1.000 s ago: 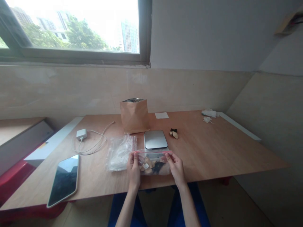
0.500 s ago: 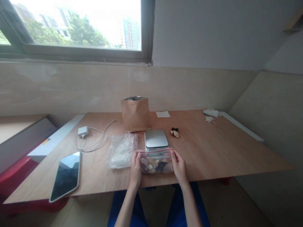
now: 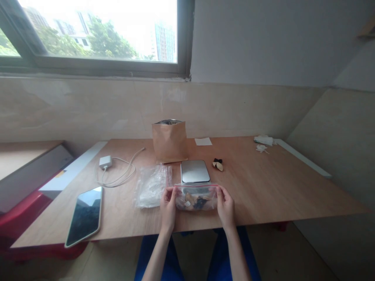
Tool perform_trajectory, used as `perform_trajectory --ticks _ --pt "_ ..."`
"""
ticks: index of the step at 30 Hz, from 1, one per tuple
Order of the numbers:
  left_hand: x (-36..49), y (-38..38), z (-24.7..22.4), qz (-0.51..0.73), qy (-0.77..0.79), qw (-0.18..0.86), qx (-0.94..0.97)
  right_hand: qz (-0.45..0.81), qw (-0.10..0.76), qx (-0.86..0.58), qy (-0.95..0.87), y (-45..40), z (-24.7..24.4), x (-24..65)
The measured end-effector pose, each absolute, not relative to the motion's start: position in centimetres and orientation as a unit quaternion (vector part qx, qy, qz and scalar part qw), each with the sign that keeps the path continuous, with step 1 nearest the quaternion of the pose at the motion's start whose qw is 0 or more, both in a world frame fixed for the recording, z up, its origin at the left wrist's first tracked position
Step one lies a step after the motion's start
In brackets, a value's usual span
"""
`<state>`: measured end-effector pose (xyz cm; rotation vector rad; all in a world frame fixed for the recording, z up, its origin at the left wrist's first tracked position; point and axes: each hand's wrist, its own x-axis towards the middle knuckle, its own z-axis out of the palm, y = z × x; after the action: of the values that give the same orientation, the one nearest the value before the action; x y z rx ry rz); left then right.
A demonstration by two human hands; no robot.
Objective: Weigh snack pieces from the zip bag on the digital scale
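Gripping a clear zip bag (image 3: 195, 197) at both ends, the left hand (image 3: 168, 207) and right hand (image 3: 226, 207) hold it near the tabletop's (image 3: 263, 187) front edge, just before a steel scale (image 3: 195, 171). A second earlier they pinched only its red-lined top edge, further apart. Whether the bag touches the tabletop cannot be told, and the tan and dark pieces (image 3: 195, 201) inside are hard to make out through the plastic.

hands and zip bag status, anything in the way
Zip bag held by left hand and right hand. Metal kitchen scale just beyond it. Crumpled clear plastic bag beside left hand.
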<state>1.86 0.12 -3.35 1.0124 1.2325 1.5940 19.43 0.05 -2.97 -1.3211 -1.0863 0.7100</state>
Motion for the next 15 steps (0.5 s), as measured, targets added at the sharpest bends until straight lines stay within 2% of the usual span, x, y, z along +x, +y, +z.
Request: perform_trajectory --ticks 15 --pt "2.13 -0.20 -3.32 0.630 0.511 0.388 0.437 0.286 0.616 -0.587 -0.441 0.07 -3.60 19.00"
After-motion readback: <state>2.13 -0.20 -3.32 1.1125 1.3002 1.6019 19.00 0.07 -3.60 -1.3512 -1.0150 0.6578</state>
